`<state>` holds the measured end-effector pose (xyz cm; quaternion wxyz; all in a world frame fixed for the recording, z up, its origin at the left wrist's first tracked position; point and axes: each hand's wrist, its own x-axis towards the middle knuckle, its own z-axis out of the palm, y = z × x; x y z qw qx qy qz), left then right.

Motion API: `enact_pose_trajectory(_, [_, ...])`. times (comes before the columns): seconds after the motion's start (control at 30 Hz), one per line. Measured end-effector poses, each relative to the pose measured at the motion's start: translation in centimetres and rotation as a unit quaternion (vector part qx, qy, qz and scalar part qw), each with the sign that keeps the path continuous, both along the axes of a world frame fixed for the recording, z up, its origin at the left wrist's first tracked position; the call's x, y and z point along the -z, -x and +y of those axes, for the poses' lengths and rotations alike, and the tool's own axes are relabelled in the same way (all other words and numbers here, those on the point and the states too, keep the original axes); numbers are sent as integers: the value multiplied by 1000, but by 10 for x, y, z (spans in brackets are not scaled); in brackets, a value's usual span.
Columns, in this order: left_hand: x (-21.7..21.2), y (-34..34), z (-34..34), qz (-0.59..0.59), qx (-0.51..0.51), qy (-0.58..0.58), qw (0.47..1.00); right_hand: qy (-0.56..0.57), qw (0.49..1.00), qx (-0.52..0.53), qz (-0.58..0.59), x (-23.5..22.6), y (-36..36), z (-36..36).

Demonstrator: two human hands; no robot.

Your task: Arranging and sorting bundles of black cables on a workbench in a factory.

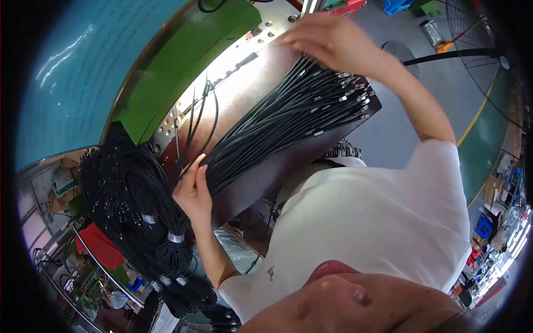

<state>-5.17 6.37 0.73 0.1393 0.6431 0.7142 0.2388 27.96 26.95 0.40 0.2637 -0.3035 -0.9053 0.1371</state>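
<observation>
My left hand [192, 191] is closed in a pinch round thin black cables [195, 130] that rise from it toward the lit strip of the bench. Over the far end of the bench is my right hand [327, 41], its fingers bent and slightly blurred. Whether it holds anything cannot be made out. Below and beside it lies a thick bundle of black cables [266, 119] with small metal connectors [355, 91] at the right end. The bundle runs along the bench top [244, 100] down to beside my left hand.
A green panel [189, 61] and a blue sheet [89, 77] stand along the bench's left side. Large tied coils of black cable [130, 194] hang at the left. A red cloth-like thing [99, 247] is behind a metal rail. A fan's wire guard [472, 33] stands at the upper right.
</observation>
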Motion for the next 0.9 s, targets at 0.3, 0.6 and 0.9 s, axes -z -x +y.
enact_pose_trajectory(0.3, [-25, -35, 30, -81, 196, 218, 953, 74, 979, -139, -127, 33, 123, 30])
enact_pose_trajectory(0.6, [-12, -171, 117, -478, 249, 449, 713, 185, 946, -251, -92, 34, 94, 42])
enact_pose_trajectory(0.9, [9, -148, 28, -705, -19, 140, 695, 204, 966, -61, 143, 9, 35, -21])
